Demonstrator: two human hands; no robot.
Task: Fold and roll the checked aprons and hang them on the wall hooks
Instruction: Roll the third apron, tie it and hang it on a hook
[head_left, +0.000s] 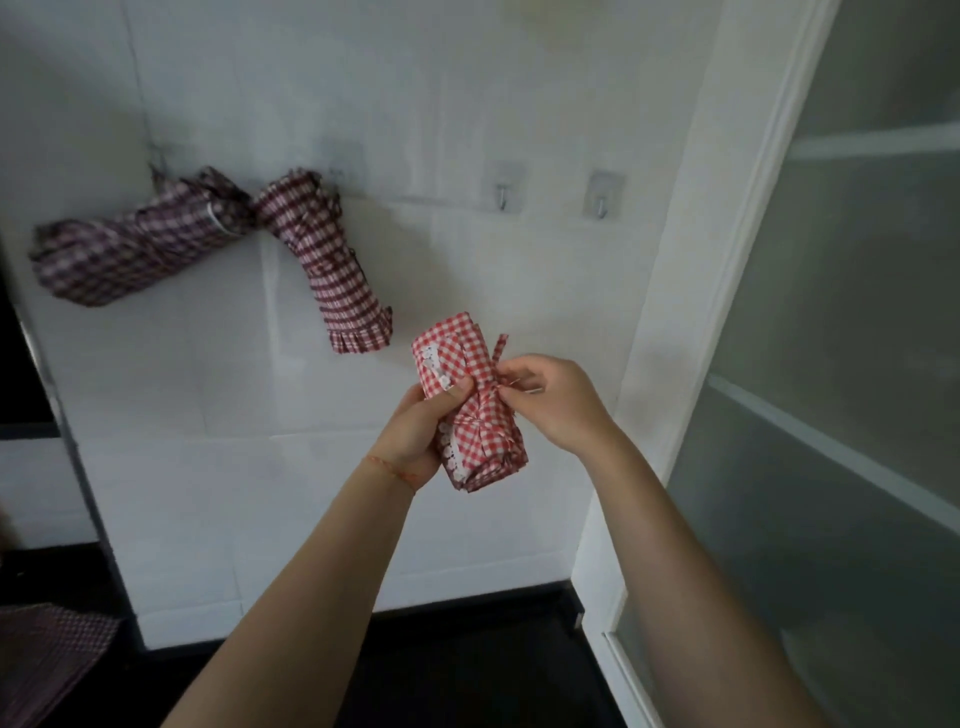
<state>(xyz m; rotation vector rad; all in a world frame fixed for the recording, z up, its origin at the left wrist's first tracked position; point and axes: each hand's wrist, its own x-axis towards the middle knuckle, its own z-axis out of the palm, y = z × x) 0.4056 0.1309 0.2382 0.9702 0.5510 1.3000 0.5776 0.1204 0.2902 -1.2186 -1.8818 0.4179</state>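
Observation:
A rolled red-and-white checked apron (470, 410) with white lace trim is held up in front of the white tiled wall. My left hand (415, 431) grips the roll around its middle, thumb on the lace edge. My right hand (550, 400) pinches the apron's tie strap (500, 358) at the roll's right side. Two rolled dark-red checked aprons hang from the hooks at the left: one (130, 249) lies slanted at the far left, the other (327, 265) hangs down beside it. Two metal adhesive hooks (501, 195) (601, 202) on the wall to the right are bare.
A frosted glass door (841, 364) in a white frame stands at the right. A dark counter (467, 665) runs below the wall. More dark checked cloth (47, 654) lies at the bottom left. A dark opening borders the wall at the far left.

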